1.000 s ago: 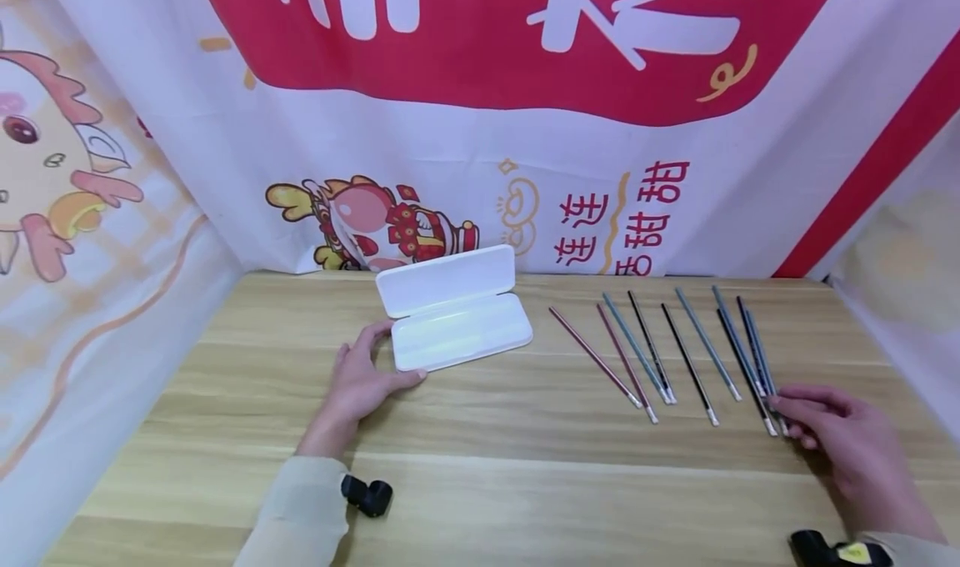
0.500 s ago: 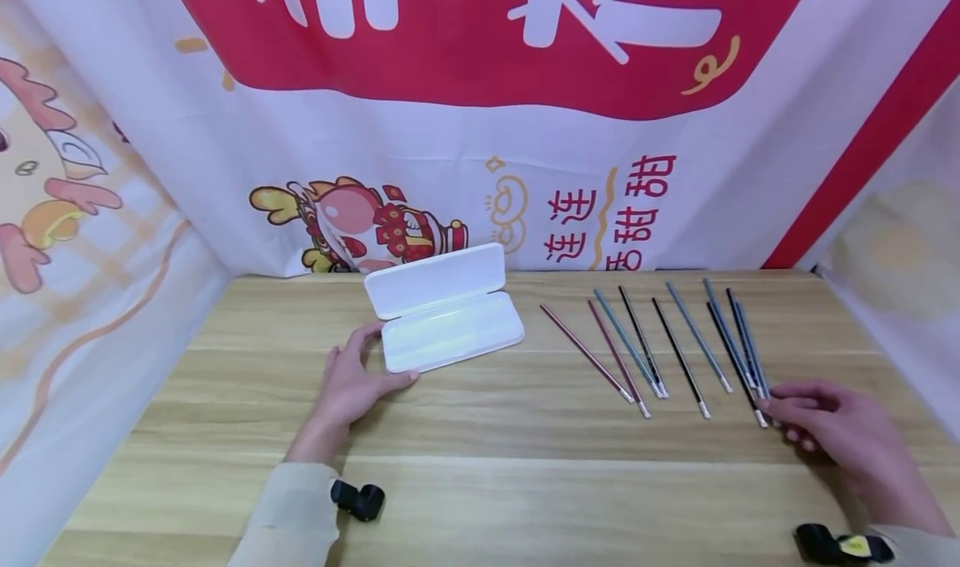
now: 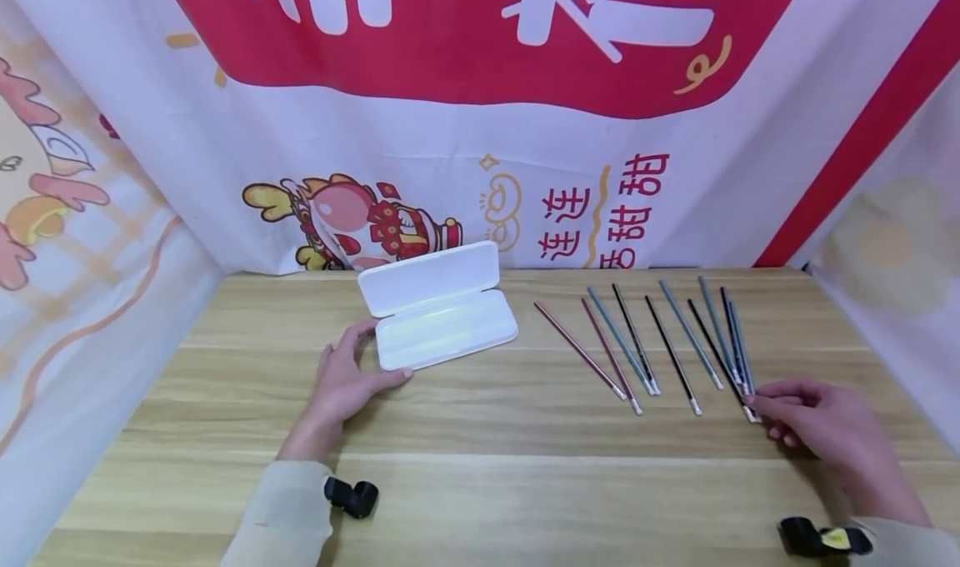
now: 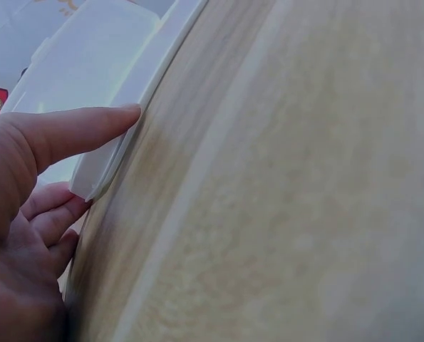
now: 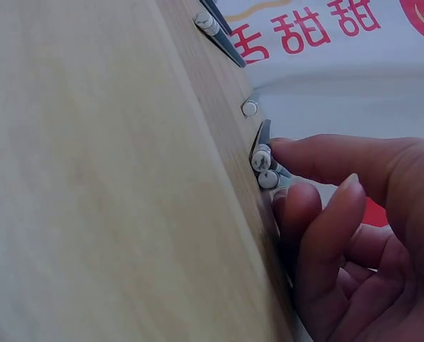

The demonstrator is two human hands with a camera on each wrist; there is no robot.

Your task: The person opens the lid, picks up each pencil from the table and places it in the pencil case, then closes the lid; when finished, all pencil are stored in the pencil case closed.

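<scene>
The left hand (image 3: pixel 348 383) is partly spread around the left end of a white case (image 3: pixel 446 329), gripping it there: the thumb lies along the near edge by the corner, and the fingers bend round behind that end, as the left wrist view shows from close by. The right hand (image 3: pixel 817 421), well apart from the case, is nearly closed, its thumb and a curled finger pinching at the pale near ends of a tight bunch of pencils (image 3: pixel 720 358), the remaining fingers folded toward the palm; exactly how many it has hold of cannot be told. These pencils lie on the table, pointing away from the hand toward the back edge, some of them touching or crossing near their ends. The case lies just right of the left hand, flat on its base, with its hinged lid (image 3: pixel 429 279) tilted up at the back. Between the case and the bunch, other pencils are fanned out: two red pencils (image 3: pixel 579 350) nearest the case, then a blue pencil (image 3: pixel 619 341), two black pencils (image 3: pixel 673 355) and another blue one, all with pale ends toward the person. Farther out come light sleeves (image 3: pixel 281 509) and a black device (image 3: pixel 351 497) at each wrist, the wood-grained table (image 3: pixel 525 500), and behind it a white cloth (image 3: pixel 420 133) printed with a red panel, red characters and a cartoon figure
</scene>
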